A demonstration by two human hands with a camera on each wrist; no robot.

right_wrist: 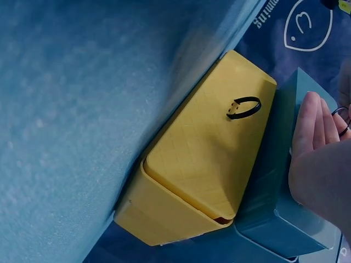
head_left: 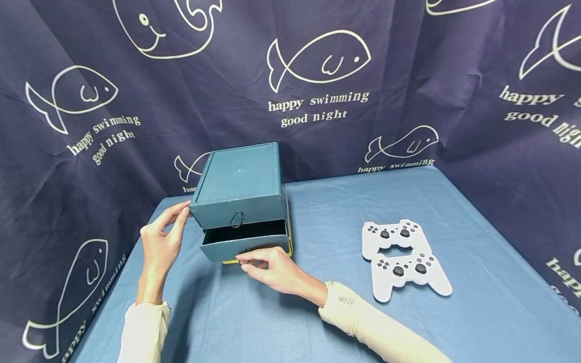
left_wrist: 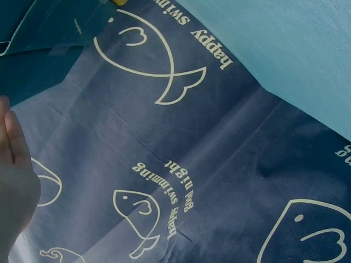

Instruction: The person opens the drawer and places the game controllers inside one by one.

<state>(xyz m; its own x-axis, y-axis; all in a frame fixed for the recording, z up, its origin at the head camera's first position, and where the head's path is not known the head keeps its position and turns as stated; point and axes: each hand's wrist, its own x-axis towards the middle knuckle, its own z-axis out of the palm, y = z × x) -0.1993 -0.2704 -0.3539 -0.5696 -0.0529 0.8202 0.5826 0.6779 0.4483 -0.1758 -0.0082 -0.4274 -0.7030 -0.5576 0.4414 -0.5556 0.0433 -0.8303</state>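
A stacked drawer unit (head_left: 240, 174) stands at the back left, teal above with a yellow bottom drawer (right_wrist: 203, 142). Its middle teal drawer (head_left: 247, 244) is partly pulled out, and the dark inside shows. My right hand (head_left: 279, 269) pinches the black loop handle (right_wrist: 341, 118) on that drawer's front. With its fingertips, my left hand (head_left: 161, 242) touches the left front corner of the unit. The top drawer sits closed, its wire loop (head_left: 236, 220) hanging down. In the left wrist view only part of the left hand (left_wrist: 13, 181) shows, fingers fairly straight.
Two white game controllers, a rear one (head_left: 395, 234) and a front one (head_left: 410, 272), lie to the right, touching or overlapping. A blue cloth (head_left: 327, 227) covers the table. Dark blue fish-print curtains (head_left: 317, 146) enclose the back and sides, close behind the drawer unit.
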